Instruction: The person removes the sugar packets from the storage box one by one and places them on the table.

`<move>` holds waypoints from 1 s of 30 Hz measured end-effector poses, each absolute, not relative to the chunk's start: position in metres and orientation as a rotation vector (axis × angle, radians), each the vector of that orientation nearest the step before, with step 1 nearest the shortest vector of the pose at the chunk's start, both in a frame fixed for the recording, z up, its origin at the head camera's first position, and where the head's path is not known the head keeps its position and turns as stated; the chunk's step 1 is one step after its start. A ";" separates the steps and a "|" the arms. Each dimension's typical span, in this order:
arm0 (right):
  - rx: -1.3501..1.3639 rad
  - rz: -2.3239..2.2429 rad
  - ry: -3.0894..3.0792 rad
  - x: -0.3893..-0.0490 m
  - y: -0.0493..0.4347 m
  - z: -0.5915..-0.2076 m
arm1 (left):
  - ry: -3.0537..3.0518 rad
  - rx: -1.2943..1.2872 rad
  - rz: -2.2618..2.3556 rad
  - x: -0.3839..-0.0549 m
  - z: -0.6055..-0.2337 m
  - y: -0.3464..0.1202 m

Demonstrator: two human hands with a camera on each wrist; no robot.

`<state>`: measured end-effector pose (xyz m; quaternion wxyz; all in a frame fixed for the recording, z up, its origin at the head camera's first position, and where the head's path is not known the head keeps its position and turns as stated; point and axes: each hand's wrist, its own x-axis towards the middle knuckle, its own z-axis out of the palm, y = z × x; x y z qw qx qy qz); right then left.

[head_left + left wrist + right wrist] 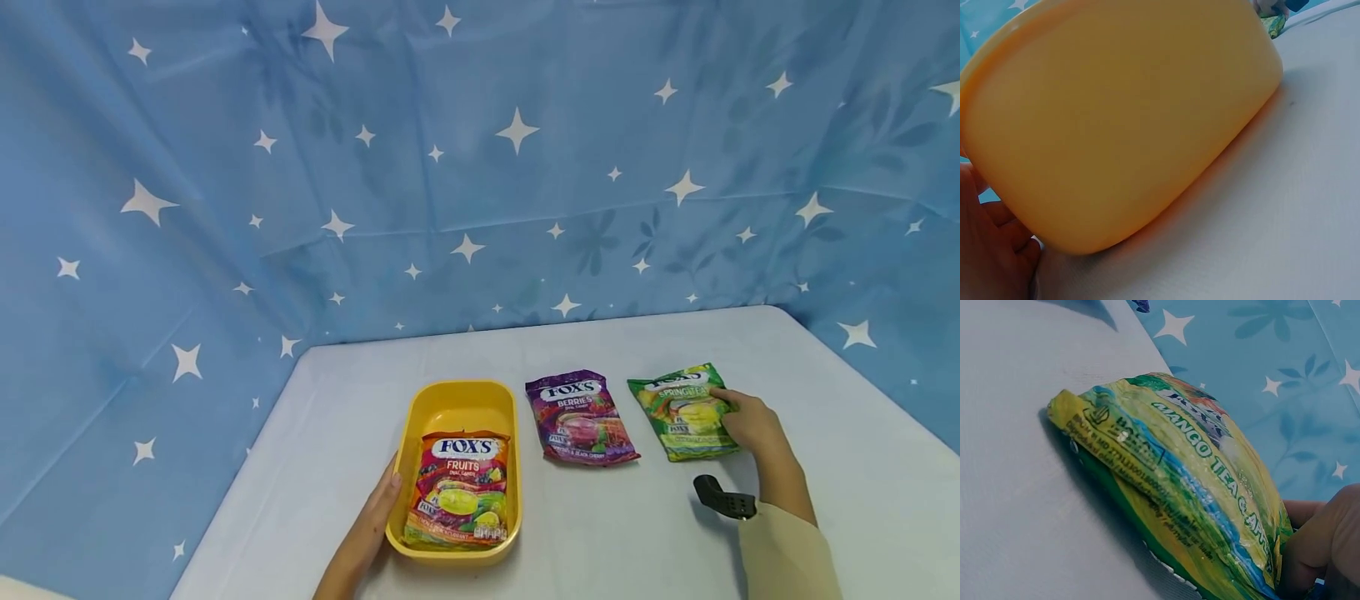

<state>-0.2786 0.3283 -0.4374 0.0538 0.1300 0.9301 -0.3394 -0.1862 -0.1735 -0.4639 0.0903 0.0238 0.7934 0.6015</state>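
Note:
A yellow plastic tub [461,396] stands on the table with a red FOX'S Fruits candy bag [457,492] inside. My left hand [372,510] holds the tub by its left side, thumb at the rim; in the left wrist view its curled fingers [1013,234] sit against the tub's outer wall. Far to the right, my right hand [752,425] pinches the right edge of a green FOX'S Spring Tea candy bag [686,417]. The right wrist view shows that bag [1172,481] close up, its side seam facing the camera and fingers [1319,544] at its edge.
Between the tub and the green bag lies a purple FOX'S Berries candy bag [581,421]. All stand on a white table [600,533]. A blue curtain with white stars [480,167] hangs behind its far edge. A black wrist device [723,498] juts out beside my right sleeve.

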 end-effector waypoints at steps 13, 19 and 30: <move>0.387 -1.025 2.814 -0.279 0.335 -0.439 | 2.378 0.096 1.821 -0.186 -0.465 -0.173; 0.358 -0.929 2.813 -0.281 0.337 -0.437 | 2.370 0.132 1.858 -0.185 -0.466 -0.174; 0.357 -0.928 3.131 -0.274 0.308 -0.413 | 2.422 0.149 1.838 -0.191 -0.466 -0.173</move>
